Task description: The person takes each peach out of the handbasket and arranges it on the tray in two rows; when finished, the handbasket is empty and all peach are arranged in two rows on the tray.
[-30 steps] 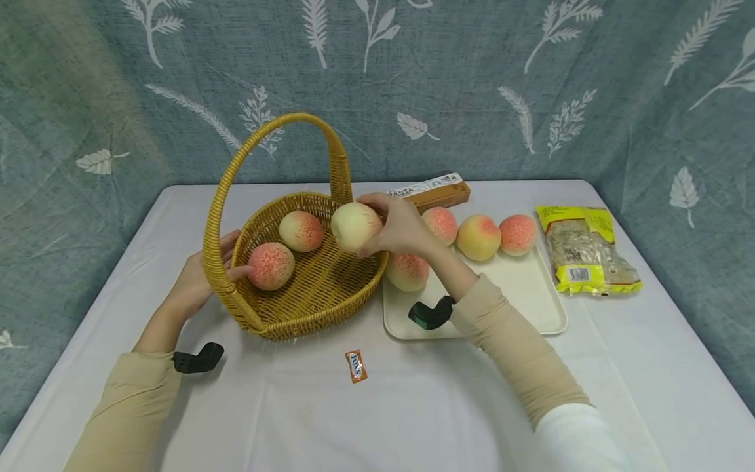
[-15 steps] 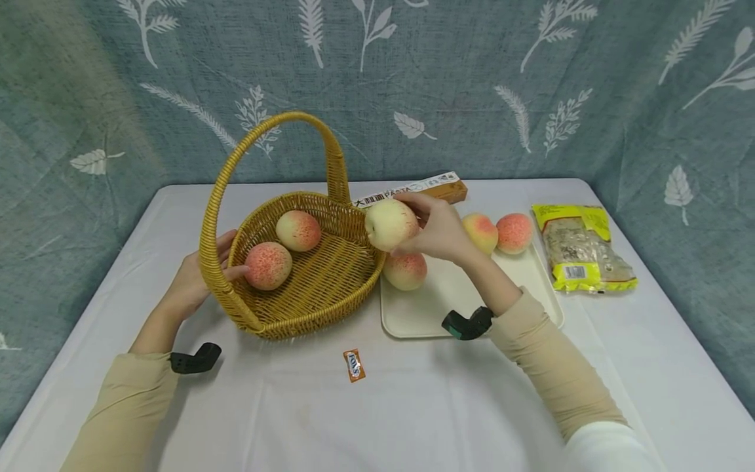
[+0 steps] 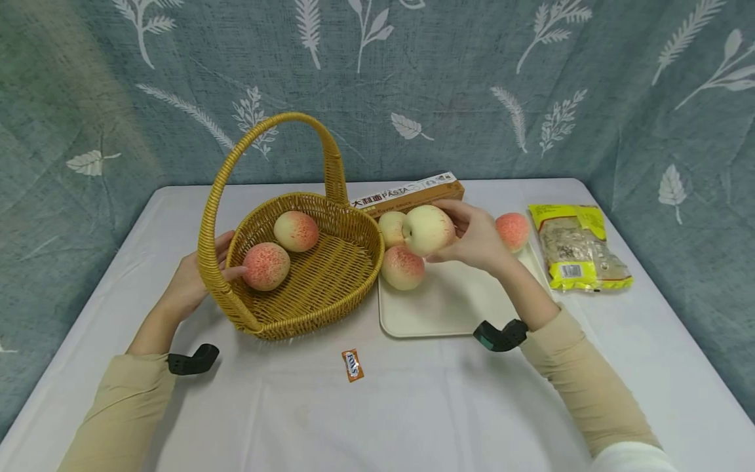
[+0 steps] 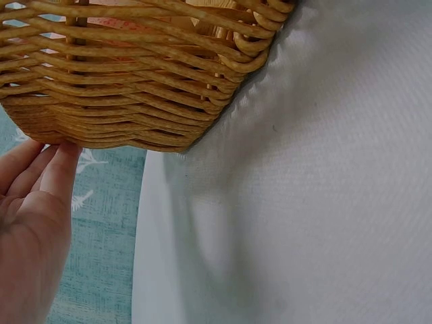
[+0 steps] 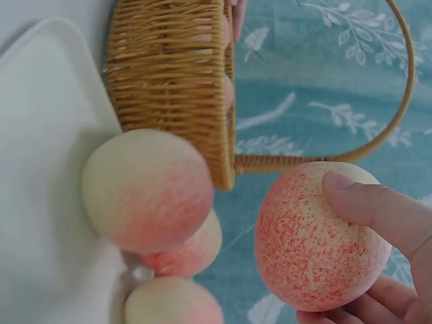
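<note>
My right hand (image 3: 476,237) grips a pale, red-speckled peach (image 3: 429,230) between thumb and fingers, over the back of the white tray (image 3: 454,308). In the right wrist view the held peach (image 5: 317,243) hangs near the basket's handle. My left hand (image 3: 191,275) holds the left rim of the wicker basket (image 3: 321,288), thumb over the edge and fingers outside; the left wrist view shows its fingers (image 4: 62,169) against the wickerwork. Inside the basket lie two peaches, a redder one (image 3: 267,266) and a paler one (image 3: 297,231).
On the tray are a peach (image 3: 403,267) by the basket, another (image 3: 392,227) behind it and one (image 3: 512,231) at the far right. A pasta box (image 3: 413,193) lies behind, a yellow packet (image 3: 580,248) right, and a small orange wrapped sweet (image 3: 352,365) in front.
My right hand has carried the peach from over the basket's right side rightward to above the tray. The left hand has stayed on the basket rim.
</note>
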